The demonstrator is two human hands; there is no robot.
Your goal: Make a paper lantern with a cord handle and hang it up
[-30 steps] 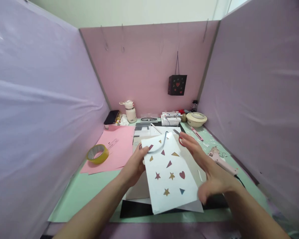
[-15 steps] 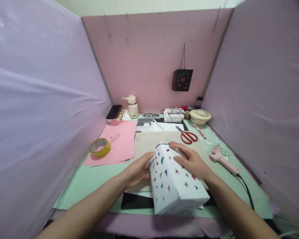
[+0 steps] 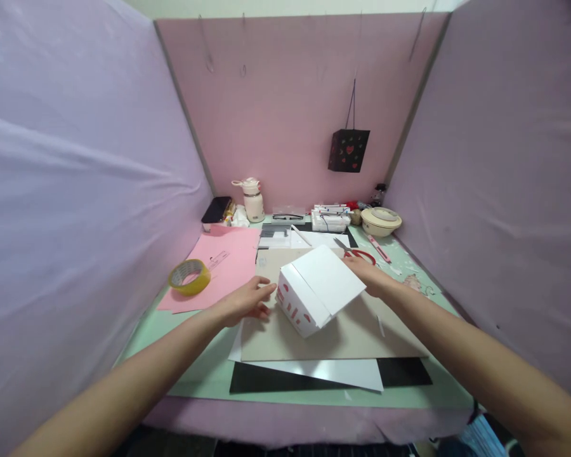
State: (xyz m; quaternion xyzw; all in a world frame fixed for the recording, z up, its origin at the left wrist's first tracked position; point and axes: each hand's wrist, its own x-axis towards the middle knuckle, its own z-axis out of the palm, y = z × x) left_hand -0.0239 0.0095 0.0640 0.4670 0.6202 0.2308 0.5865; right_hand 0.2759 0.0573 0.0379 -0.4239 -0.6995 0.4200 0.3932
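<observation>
1. Pink and lilac fabric screens close off three sides of the mint-green worktop (image 3: 171, 355) I am looking down on.
2. Near the middle, on a beige cardboard sheet (image 3: 342, 336), lies a white folded-paper box with red cut-outs on its end face (image 3: 316, 289), tipped on its side.
3. My left hand (image 3: 245, 301) rests flat on the cardboard just beside the box's left end; its grip is released, fingers spread, holding nothing.
4. My right hand (image 3: 374, 279) is against the box's far right edge, partly hidden behind it. I cannot tell whether that grip is clenched on the paper or only touching it.
5. The box's long axis runs from its near left end up toward the far right, so it lies between the two hands; both are about equally close.
6. Towards the left edge of the worktop lie a yellow tape roll (image 3: 188, 277) and pink paper sheets (image 3: 219, 266).
7. Red-handled scissors (image 3: 359, 254) lie just beyond my right hand.
8. Along the back edge stand a cream flask (image 3: 253, 202) and a cream bowl (image 3: 380, 221).
9. On the back screen hangs a black paper bag with heart cut-outs (image 3: 349, 150).
</observation>
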